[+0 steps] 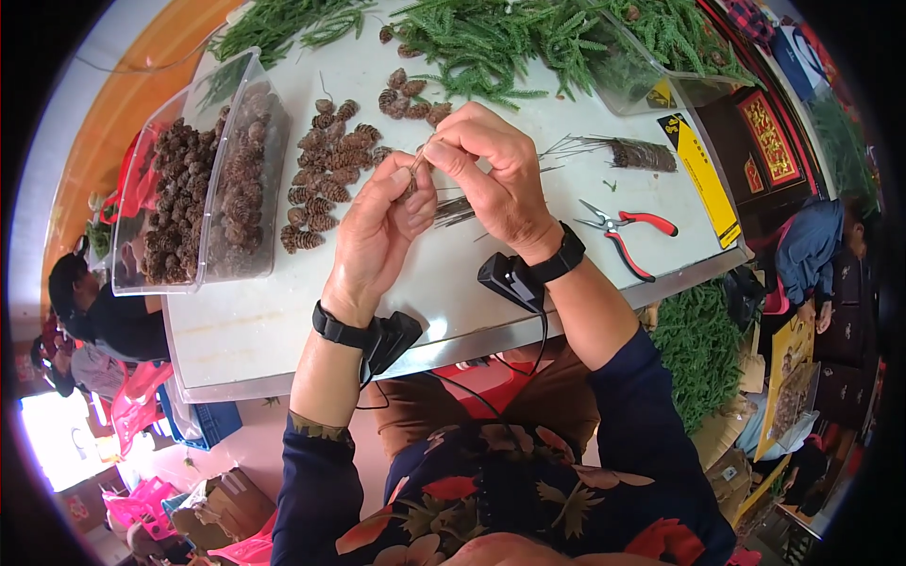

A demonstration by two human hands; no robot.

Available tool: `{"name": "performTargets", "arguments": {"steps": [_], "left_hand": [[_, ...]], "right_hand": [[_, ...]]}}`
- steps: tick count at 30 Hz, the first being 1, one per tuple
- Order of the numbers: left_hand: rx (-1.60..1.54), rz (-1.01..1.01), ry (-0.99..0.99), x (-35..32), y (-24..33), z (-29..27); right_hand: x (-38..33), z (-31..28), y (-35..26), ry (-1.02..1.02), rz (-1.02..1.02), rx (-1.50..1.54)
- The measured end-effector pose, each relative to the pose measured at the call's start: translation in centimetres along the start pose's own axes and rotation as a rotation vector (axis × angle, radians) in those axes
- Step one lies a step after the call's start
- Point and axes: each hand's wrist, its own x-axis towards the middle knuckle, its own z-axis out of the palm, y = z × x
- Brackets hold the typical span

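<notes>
Over the middle of the white table, my left hand (385,209) and my right hand (491,174) meet with fingers pinched. Between the fingertips runs a thin wire (418,161), which my right thumb and forefinger grip. My left hand is closed round the wire's lower end, where something small and brown is mostly hidden by the fingers. Brown pine cones (326,165), several of them, lie loose to the left of my hands. Under and beside my right hand are dark thin wires (455,211).
A clear plastic box (200,274) full of pine cones stands at the left. Red-handled pliers (618,224) lie open at the right, near a wire bundle (644,155) and a yellow-black card (703,179). Green sprigs (491,47) cover the far side. Other people sit nearby.
</notes>
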Motion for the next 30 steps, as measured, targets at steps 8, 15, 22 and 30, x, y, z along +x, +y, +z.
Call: {"name": "performTargets", "arguments": {"steps": [8, 15, 22, 30], "left_hand": [[0.057, -0.002, 0.052, -0.1, 0.4, 0.5], [0.247, -0.022, 0.145, 0.0, 0.5, 0.6], [0.031, -0.073, 0.111, -0.1, 0.6, 0.4], [0.078, -0.048, 0.167, -0.1, 0.7, 0.2]], "right_hand": [[-0.1, 0.2, 0.2, -0.004, -0.140, -0.105], [0.0, 0.1, 0.6, -0.054, -0.237, -0.251], [0.4, -0.1, 0.9, -0.068, -0.164, -0.103], [0.2, 0.1, 0.9, -0.087, -0.217, -0.302]]}}
